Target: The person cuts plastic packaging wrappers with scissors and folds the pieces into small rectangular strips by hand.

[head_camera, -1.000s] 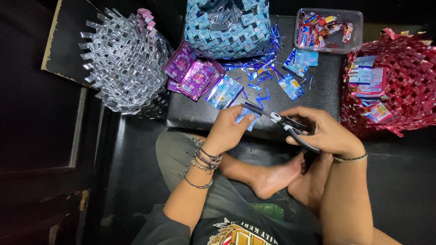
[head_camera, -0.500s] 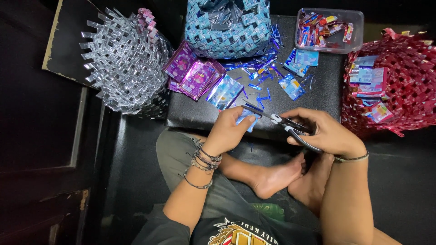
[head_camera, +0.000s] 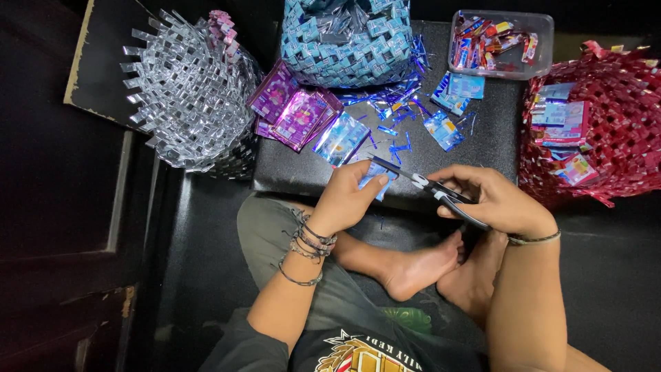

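My left hand (head_camera: 348, 196) pinches a small blue foil wrapper (head_camera: 380, 173) above the front edge of a low black table (head_camera: 475, 148). My right hand (head_camera: 499, 200) grips black-handled scissors (head_camera: 430, 189), whose blades reach left to the wrapper and close on its upper edge. Bracelets ring my left wrist. My crossed bare feet lie just below both hands.
On the table lie purple wrappers (head_camera: 292, 110), blue wrappers (head_camera: 447, 127) and thin blue offcuts (head_camera: 396, 103). A blue woven basket (head_camera: 348, 38) and a clear tub of red wrappers (head_camera: 502, 41) stand at the back. A silver woven basket (head_camera: 189, 96) sits left, a red one (head_camera: 606, 134) right.
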